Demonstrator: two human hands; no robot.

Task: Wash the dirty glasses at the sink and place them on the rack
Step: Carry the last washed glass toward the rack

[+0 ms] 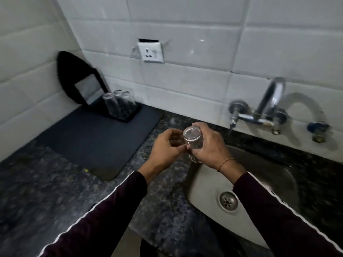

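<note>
A clear drinking glass (pixel 193 140) is held upside down, base toward the camera, above the left rim of the steel sink (pixel 204 180) — over the edge where the basin meets the dark speckled stone table (pixel 46 191). The right hand (pixel 209 145) is wrapped around the glass from the sink side, fingers curled closed on its wall. The left hand (pixel 167 147) is half closed beside it, thumb and fingertips touching the glass near its lower part; a thin thread band sits on the right wrist, and both arms wear dark maroon sleeves with a white stripe.

Left of the sink and farther back, a dark drying mat (pixel 96 143) lies flat on the table. At its far corner, well apart from the sink, stands a small black rack (pixel 128 115) carrying three clear glasses (pixel 118 102) turned mouth down and leaning. A black pointed object with a pale panel (pixel 78 80) leans against the tiled wall just behind the rack.

Behind the sink a chrome wall tap (pixel 269 102) juts from the white tiles — its spout curves toward the basin. The round drain (pixel 228 200) lies on the basin floor. A white socket plate (pixel 151 52) hangs slightly loose on the wall, up and left of the tap.
</note>
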